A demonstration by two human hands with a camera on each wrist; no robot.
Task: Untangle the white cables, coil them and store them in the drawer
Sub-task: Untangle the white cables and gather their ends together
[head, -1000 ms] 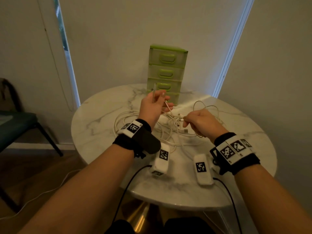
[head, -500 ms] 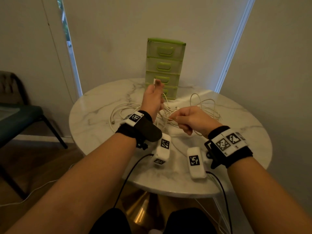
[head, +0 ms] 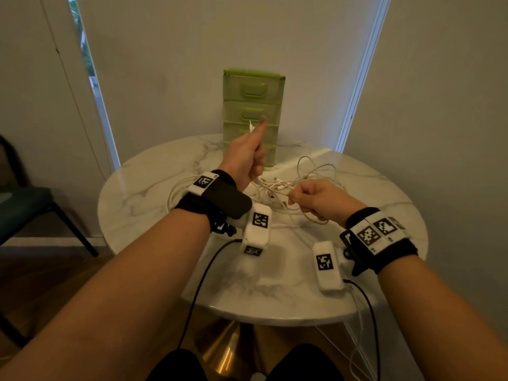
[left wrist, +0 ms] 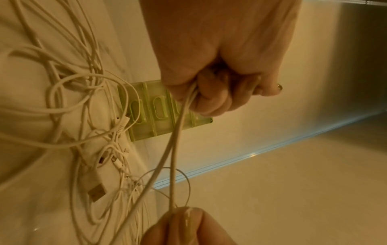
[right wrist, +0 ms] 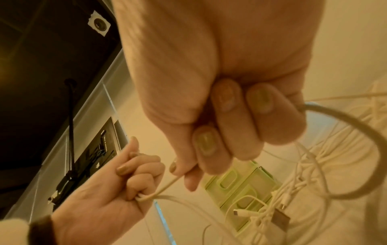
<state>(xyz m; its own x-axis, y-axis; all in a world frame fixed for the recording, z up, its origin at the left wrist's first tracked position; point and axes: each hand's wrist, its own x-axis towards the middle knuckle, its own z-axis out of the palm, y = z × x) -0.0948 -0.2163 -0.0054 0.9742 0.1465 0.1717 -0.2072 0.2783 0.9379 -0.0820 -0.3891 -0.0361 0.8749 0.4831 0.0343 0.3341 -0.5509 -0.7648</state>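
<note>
Left hand [head: 244, 158] raised, cable [left wrist: 176, 149] doubled

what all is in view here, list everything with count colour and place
cables: several, exact count unclear, white, tangled on the table between and behind the hands; a strand runs taut from hand to hand
drawers: one unit, four drawers, green, upright at the back of the table, all shut
table: one, round, white marble, gold base
chair: one, dark, on the floor at the left
wrist cameras: two, white with black tags, under the wrists, black leads hanging down
left hand: one, raised before the drawers, fingers curled round a cable, plug end at the thumb
right hand: one, low over the tangle, fingers curled round a cable
</note>
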